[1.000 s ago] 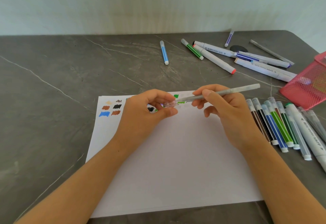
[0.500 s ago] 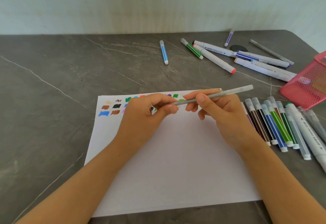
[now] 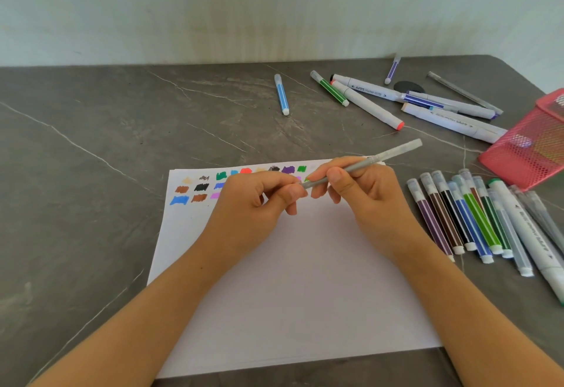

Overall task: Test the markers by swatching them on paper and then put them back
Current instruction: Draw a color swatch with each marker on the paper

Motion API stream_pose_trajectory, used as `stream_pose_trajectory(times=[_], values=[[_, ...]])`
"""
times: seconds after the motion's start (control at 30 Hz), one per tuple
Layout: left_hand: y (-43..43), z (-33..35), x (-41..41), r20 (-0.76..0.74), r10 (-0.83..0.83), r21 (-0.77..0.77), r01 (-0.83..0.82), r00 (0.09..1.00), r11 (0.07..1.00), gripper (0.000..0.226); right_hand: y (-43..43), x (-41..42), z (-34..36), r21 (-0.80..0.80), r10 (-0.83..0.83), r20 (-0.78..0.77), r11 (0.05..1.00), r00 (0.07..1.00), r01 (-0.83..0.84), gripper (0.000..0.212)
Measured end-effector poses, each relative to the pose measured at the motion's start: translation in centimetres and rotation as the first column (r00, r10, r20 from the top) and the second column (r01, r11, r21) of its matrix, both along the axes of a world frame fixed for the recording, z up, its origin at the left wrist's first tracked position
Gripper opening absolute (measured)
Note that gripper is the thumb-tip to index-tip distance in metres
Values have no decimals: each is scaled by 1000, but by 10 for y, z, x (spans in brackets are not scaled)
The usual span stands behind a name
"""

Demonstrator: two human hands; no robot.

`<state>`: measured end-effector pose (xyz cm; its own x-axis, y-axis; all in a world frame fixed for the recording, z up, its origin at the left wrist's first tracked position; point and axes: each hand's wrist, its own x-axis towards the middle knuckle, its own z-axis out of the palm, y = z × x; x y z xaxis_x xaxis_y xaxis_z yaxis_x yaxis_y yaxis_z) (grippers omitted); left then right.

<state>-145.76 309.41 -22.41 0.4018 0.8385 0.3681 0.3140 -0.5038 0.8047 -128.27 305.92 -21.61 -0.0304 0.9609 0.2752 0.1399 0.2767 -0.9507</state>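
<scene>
Bench (image 3: pixel 91 173) far left: nothing of mine there. Swatches (image 3: pixel 200 187) sit in short rows along the top left of the paper (image 3: pixel 305 280). I packed them tight and high so the rest of the sheet stays free for more colours.

Left hand (image 3: pixel 256 209): fingers curled, thumb and forefinger pinched on the near end of the grey pen (image 3: pixel 396 151). It hovers over the top of the paper, covering part of the swatch rows. The tip end is hidden inside my fingers, so I cannot tell if the cap is on or off. My guess is I'm working the cap, one hand on each end to pull or push straight.

Right hand (image 3: pixel 372 203): clamped round the pen's barrel, thumb on top, the far end sticking up and away to the right. It's a writing-type grip, handy for swatching.

Loose markers (image 3: pixel 366 105) are scattered at the back of the bench, well apart from the paper. I can't say whether they are tested or not.

The row of markers (image 3: pixel 476 222) lies side by side just beside the paper's right edge, in easy reach of my right hand. The pink mesh basket (image 3: pixel 531 148) lies tipped on its side behind that row, probably where everything goes back.
</scene>
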Motion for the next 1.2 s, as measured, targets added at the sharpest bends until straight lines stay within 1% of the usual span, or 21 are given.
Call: stream_pose_trajectory(times=[0.1,0.2,0.23,0.3,0.37,0.43,0.5,0.53,0.63,0.7,0.77,0.8,0.83,0.87,0.9,0.93,0.97,1.0,1.03,1.1,1.2], values=[[1,-1,1,42,3,-48,-1,999,999,13,2,-5,-1,25,-32,21,999,999,32,25],[1,0,3,74,72,-48,-69,995,996,12,3,-10,3,27,-78,-7,997,997,78,20],[0,0,3,70,111,-39,-108,991,993,9,3,-11,4,15,-94,-45,995,995,95,16],[-1,1,2,77,196,-50,-193,978,980,6,3,-8,9,-41,-172,-175,985,970,167,11],[-2,1,1,73,244,-47,-241,967,969,7,4,-2,13,-112,-299,-295,954,907,278,10],[-2,1,-1,34,253,-11,-252,967,968,9,5,3,15,-168,-374,-326,927,868,336,12],[-1,2,-3,12,247,6,-247,969,969,13,5,4,14,-197,-366,-307,928,879,317,13],[-1,2,-4,-4,247,51,-246,969,968,14,4,3,13,-203,-339,-284,935,897,290,13],[-3,0,-4,-112,259,273,-221,959,936,26,3,-2,9,-204,-231,-205,960,951,189,13],[-8,0,-5,-143,276,313,-221,950,924,31,2,-4,9,-203,-172,-171,970,970,136,14],[-10,5,-8,-157,307,301,-251,939,920,26,1,-4,8,-202,-119,-146,975,982,88,17],[-11,8,-11,-156,330,270,-281,931,921,21,0,-5,8,-201,-110,-113,976,987,85,19],[-11,13,-16,-150,365,232,-326,919,916,16,0,-5,5,-184,-119,-41,977,992,110,20],[-10,17,-23,-148,408,193,-378,901,905,13,1,-4,2,-128,-154,93,978,984,165,21],[-9,21,-32,-155,452,161,-429,879,889,9,1,-3,-1,-18,-215,269,973,939,228,23],[-8,23,-43,-167,490,134,-472,856,871,5,1,-2,-4,116,-269,425,963,864,243,26],[-7,25,-55,-185,521,115,-508,833,853,3,2,-1,-8,219,-294,534,954,793,206,33],[-6,26,-68,-209,549,104,-540,810,835,6,3,-1,-11,266,-289,609,952,739,153,39],[-6,26,-82,-238,580,104,-573,779,813,10,4,-1,-14,273,-267,663,956,699,107,44],[-6,24,-109,-308,659,145,-651,686,745,20,4,-4,-14,229,-210,740,972,639,53,46],[-7,22,-144,-389,740,221,-725,548,653,20,2,-9,-10,128,-126,805,991,579,38,56]])
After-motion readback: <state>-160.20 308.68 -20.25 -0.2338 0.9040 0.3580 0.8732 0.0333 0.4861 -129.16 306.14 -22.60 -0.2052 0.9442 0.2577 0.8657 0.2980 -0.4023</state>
